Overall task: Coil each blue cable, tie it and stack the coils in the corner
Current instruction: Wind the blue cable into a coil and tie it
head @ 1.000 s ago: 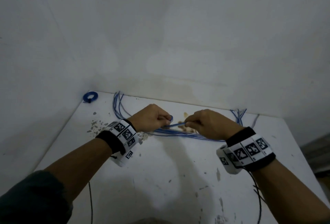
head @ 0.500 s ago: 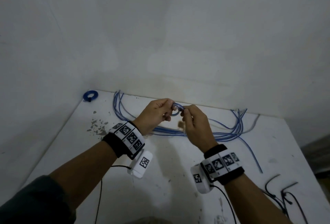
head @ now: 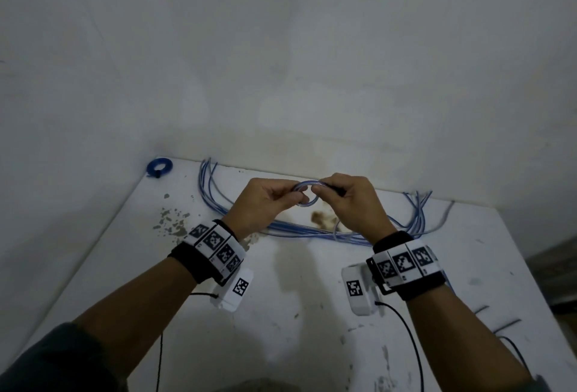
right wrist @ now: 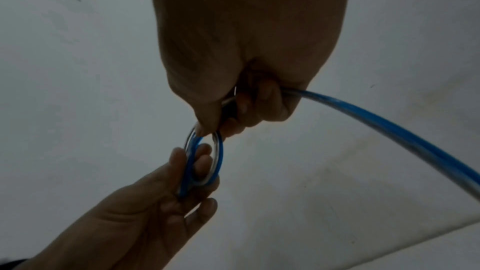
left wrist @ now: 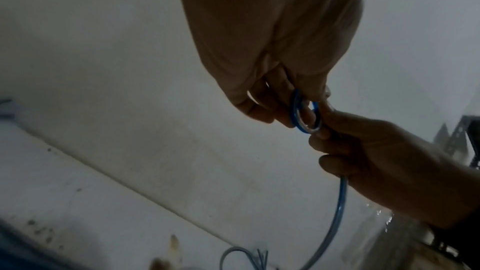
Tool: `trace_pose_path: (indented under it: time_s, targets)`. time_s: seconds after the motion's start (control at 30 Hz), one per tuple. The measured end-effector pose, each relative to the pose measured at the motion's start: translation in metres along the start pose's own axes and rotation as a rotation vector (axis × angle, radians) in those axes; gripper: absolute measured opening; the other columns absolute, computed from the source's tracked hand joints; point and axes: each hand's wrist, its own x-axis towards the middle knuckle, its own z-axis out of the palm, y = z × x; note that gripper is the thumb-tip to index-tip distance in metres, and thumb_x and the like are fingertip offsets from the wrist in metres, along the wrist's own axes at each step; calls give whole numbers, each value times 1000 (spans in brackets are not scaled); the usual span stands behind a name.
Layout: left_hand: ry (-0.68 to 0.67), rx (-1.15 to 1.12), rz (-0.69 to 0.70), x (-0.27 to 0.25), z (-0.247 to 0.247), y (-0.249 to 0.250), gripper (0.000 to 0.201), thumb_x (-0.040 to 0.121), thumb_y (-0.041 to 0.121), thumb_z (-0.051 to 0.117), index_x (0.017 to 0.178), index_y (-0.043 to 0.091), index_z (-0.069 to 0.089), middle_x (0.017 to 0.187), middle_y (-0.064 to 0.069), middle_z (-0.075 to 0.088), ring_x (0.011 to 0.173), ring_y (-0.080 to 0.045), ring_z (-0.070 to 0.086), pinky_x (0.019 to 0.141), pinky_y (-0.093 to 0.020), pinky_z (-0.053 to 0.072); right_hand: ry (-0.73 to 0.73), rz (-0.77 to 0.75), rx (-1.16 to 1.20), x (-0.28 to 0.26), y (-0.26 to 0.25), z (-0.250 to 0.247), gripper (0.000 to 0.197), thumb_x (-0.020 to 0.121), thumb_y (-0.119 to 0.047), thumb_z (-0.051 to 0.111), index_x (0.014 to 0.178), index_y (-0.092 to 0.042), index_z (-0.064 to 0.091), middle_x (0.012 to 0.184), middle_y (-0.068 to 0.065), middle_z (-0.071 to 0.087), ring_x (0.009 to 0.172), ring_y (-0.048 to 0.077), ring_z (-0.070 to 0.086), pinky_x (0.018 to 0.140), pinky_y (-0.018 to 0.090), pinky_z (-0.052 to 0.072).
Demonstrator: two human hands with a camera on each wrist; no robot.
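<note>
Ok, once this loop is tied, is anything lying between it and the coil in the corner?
Nothing solid. The loop is held above the table by both hands. Only the loose blue cables lie on the table between it and the corner coil, easily passed over.

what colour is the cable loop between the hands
Blue cable loop, with a pale sheen; clearest in the right wrist view.

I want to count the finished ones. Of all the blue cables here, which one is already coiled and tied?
Only the small blue coil in the table's far left corner, with a dark tie on it. The cable in the hands is just a first loop, and the other cables lie loose.
</note>
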Motion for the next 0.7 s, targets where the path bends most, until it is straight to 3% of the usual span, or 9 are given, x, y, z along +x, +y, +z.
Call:
trace_pose_path:
  time_s: [0.1, 0.2, 0.33, 0.43, 0.5, 0.6, 0.7]
  targets:
    - [35, 149, 36, 2, -8, -1, 12, 88, 11, 71, 97, 11, 78, 83, 0, 77, 81, -12, 72, 79, -22, 54, -36, 30, 68, -1, -3, -4, 8, 90, -21, 72, 88, -17, 78, 71, 1, 69, 65, 15, 59, 64, 29, 46]
    - [-6, 316, 111, 2, -6, 1, 9, 90, 12, 69, 92, 7, 77, 77, 0, 75, 71, -6, 71, 72, -18, 53, -80, 28, 46, 4, -6, -13, 9, 90, -19, 72, 93, -14, 79, 80, -7, 74, 72, -1, 63, 67, 14, 46]
    - [-80, 382, 47, 4, -4, 2, 9, 85, 15, 75, 93, 9, 75, 82, -1, 74, 76, -12, 68, 76, -28, 55, -93, 48, -25, 15, -10, -30, 9, 89, -18, 72, 90, -13, 79, 83, -8, 75, 74, -6, 63, 69, 9, 44]
    - [-82, 362, 64, 3, -9, 0, 8, 87, 15, 73, 93, 11, 75, 84, 5, 74, 76, 0, 65, 76, -19, 51, -68, 94, 12, 16, -10, -39, 9, 89, -17, 73, 89, -11, 79, 82, -6, 75, 72, -7, 63, 67, 7, 43]
    - [-60, 365, 105, 2, -11, 0, 6, 91, 14, 68, 93, 12, 74, 81, 6, 73, 74, 1, 64, 73, -13, 46, -58, 118, 37, 13, -12, -38, 10, 89, -19, 72, 89, -12, 79, 82, -4, 75, 73, -1, 65, 66, 13, 47]
    - [12, 278, 93, 3, -11, -4, 6, 93, 11, 65, 91, 13, 71, 78, 5, 73, 75, -4, 69, 76, -16, 51, -113, 146, 18, 9, -14, -31, 12, 92, -22, 69, 88, -14, 77, 83, 5, 74, 72, 15, 64, 70, 29, 50]
    - [29, 170, 79, 3, -3, -5, 6, 93, 8, 64, 92, 8, 70, 78, -1, 73, 72, -10, 69, 74, -23, 55, -234, 125, 11, 3, -17, -21, 11, 91, -23, 70, 95, -14, 75, 81, -3, 71, 59, 8, 55, 60, 24, 47]
